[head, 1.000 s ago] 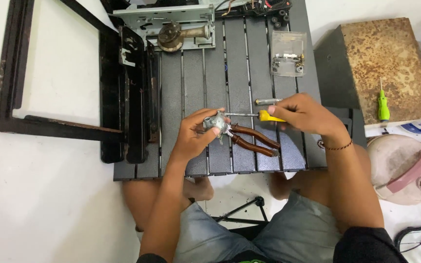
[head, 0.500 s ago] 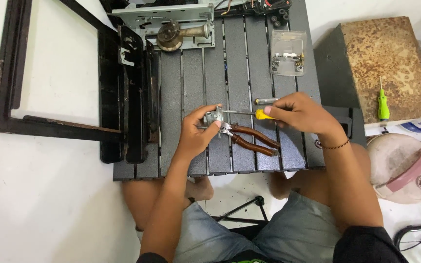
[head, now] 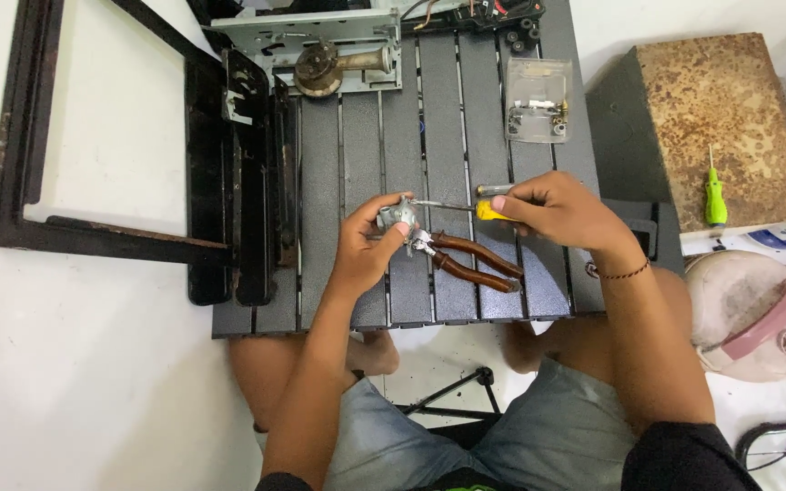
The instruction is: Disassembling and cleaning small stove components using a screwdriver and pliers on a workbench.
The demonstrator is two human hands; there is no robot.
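Observation:
My left hand (head: 367,244) grips a small grey metal part (head: 398,215) just above the dark slatted table (head: 320,282). My right hand (head: 561,211) holds a yellow-handled screwdriver (head: 491,211), its thin shaft running left with the tip against the metal part. Brown-handled pliers (head: 466,260) lie on the table right below both hands, jaws toward the part.
A clear plastic box (head: 539,98) of small screws sits at the table's back right. A grey metal assembly with a rusty round piece (head: 318,68) lies at the back. Black metal frames (head: 238,173) rest at the left. A rusty box (head: 730,127) with a green screwdriver (head: 713,193) stands right.
The right hand has shifted slightly left, bringing the screwdriver tip onto the metal part. The left hand has turned the part a little.

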